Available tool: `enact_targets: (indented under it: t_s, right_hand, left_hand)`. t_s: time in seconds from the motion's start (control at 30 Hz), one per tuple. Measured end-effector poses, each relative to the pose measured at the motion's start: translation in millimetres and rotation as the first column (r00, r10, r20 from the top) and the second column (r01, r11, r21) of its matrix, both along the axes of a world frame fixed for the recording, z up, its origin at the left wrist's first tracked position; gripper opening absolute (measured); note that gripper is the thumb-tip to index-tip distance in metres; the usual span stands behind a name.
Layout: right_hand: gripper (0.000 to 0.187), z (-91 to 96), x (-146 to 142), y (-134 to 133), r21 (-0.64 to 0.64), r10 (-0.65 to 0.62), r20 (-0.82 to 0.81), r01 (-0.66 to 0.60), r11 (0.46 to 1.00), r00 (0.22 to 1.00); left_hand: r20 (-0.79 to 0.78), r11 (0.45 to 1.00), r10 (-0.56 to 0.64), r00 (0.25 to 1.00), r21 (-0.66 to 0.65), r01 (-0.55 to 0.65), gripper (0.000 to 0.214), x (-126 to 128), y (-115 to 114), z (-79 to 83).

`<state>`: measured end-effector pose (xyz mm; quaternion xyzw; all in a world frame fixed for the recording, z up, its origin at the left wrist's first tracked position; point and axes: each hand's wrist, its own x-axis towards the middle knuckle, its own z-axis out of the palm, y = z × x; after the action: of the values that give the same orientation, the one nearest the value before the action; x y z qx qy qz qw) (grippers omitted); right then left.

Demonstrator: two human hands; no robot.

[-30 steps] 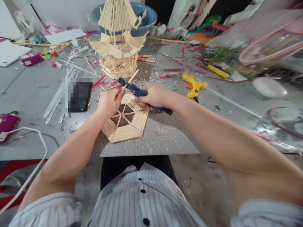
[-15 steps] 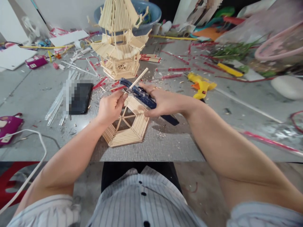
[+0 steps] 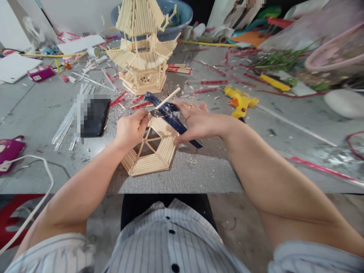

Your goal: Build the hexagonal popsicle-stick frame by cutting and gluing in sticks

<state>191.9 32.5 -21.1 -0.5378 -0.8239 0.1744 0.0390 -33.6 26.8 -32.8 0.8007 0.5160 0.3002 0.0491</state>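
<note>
My left hand (image 3: 131, 128) is pinched on a thin wooden stick (image 3: 167, 99) that slants up to the right. My right hand (image 3: 196, 120) holds dark blue cutters (image 3: 170, 115), their jaws around the stick near my left fingertips; its fingers are loosely spread over the handles. Both hands hover over a flat hexagonal panel of wooden sticks (image 3: 150, 151) lying on the grey table (image 3: 204, 170). Behind it stands a pagoda model (image 3: 142, 49) made of the same sticks.
A black phone (image 3: 95, 115) lies left of the panel beside clear glue sticks (image 3: 64, 127). A yellow glue gun (image 3: 239, 100) rests to the right. Red wrappers, stick offcuts, a blue basin (image 3: 176, 17) and a white cable (image 3: 42, 167) litter the table.
The stick has tilted further to the right. My right hand's fingers have loosened and spread on the cutters. Both hands stay over the hexagonal panel.
</note>
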Motion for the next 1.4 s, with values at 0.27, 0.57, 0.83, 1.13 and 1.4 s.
enact_targets:
  t_s: [0.27, 0.57, 0.83, 1.13, 1.4]
  right_hand:
    - [0.056, -0.2, -17, -2, 0.141, -0.14, 0.019, 0.136, 0.981, 0.99]
    - [0.025, 10.4, -3, 10, -0.02, -0.475, -0.138, 0.477, 0.879, 0.869]
    - [0.034, 0.5, 42, 37, -0.328, -0.681, -0.065, 0.629, 0.705, 0.73]
    - [0.043, -1.1, 33, 47, -0.325, -0.684, 0.02, 0.652, 0.685, 0.729]
    - [0.041, -7.2, 29, 44, -0.302, -0.733, -0.017, 0.696, 0.652, 0.68]
  left_hand:
    - [0.08, 1.0, 0.017, 0.997, -0.008, -0.016, 0.032, -3, 3, 1.9]
    - [0.114, 0.998, 0.038, 0.993, -0.063, -0.031, 0.037, -10, 14, -3.1]
    - [0.041, 0.995, 0.014, 0.999, -0.102, -0.01, 0.03, -8, 15, -2.7]
    - [-0.004, 0.992, -0.009, 1.0, -0.128, 0.009, 0.027, -8, 17, -3.7]
    - [-0.013, 0.986, -0.001, 1.0, -0.164, -0.001, 0.031, -8, 14, -0.5]
